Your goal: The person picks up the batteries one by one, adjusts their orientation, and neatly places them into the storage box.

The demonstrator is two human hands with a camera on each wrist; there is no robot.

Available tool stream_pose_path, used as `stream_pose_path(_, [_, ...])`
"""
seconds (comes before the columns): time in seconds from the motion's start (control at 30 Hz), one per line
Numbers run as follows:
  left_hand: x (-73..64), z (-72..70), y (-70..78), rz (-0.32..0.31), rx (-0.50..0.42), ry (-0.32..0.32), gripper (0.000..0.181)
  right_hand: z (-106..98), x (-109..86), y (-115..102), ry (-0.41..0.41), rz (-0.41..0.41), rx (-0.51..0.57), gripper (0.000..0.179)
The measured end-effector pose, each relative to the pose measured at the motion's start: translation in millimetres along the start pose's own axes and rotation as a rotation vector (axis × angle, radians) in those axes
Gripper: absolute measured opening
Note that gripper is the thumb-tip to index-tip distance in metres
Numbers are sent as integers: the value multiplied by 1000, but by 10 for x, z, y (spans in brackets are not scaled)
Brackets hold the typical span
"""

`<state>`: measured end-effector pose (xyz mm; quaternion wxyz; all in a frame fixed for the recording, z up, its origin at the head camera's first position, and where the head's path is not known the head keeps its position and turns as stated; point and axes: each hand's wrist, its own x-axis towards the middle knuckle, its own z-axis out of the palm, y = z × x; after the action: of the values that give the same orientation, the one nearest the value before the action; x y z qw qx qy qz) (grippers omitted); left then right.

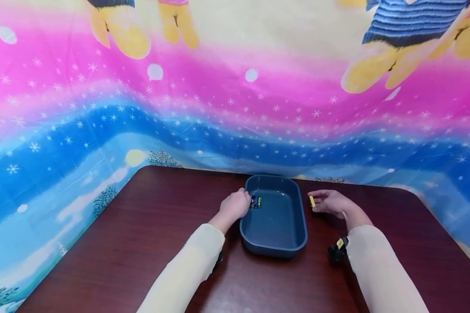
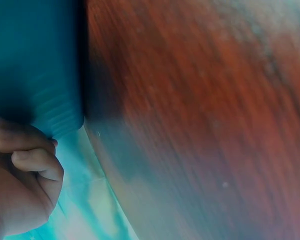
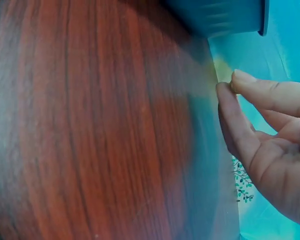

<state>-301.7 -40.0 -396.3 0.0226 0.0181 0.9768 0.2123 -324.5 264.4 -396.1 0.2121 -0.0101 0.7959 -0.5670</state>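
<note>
A dark blue-grey plastic bin (image 1: 274, 250) stands on the table, longer side running away from me. My left hand (image 1: 236, 204), fingers curled, is at its left rim. A small black pack (image 1: 256, 202) with a green, blue and yellow label shows at those fingers, over the bin's inside. In the left wrist view my curled fingers (image 2: 37, 162) are beside the bin's outer wall (image 2: 55, 85), while the pack is hidden. To the right of the bin, my right hand (image 1: 330, 203) pinches a small yellow-and-black stick-shaped piece (image 1: 312, 201) between thumb and fingers.
The bin rests on a dark reddish-brown wooden table (image 1: 160, 243), near its far edge. Behind the table hangs a pink and blue cloth (image 1: 219, 108) printed with snowflakes. A black wrist camera (image 1: 338, 251) is worn at the right sleeve.
</note>
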Motion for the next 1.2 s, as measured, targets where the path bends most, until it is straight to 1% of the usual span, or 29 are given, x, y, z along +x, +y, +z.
stream_pose_path(0.2, [11,5,7,-2,-1,4,41,-1,9,-48,8,-48,43,65])
stream_pose_path(0.4, [11,17,15,-10,-8,2,42,-11,-13,-127,-23,-67,77,65])
stream_pose_path(0.57, [20,27,21,-10,-2,2,41,-27,-36,-230,-32,-64,96,65])
stream_pose_path(0.8, [33,20,27,-11,3,-2,41,-58,-43,-347,-20,-63,115,69])
stream_pose_path(1.07, [24,8,26,-24,-13,-9,42,-47,-55,-477,0,-23,122,69])
stream_pose_path(1.2, [28,7,35,-25,-4,-6,41,-30,-57,-542,21,-16,126,68])
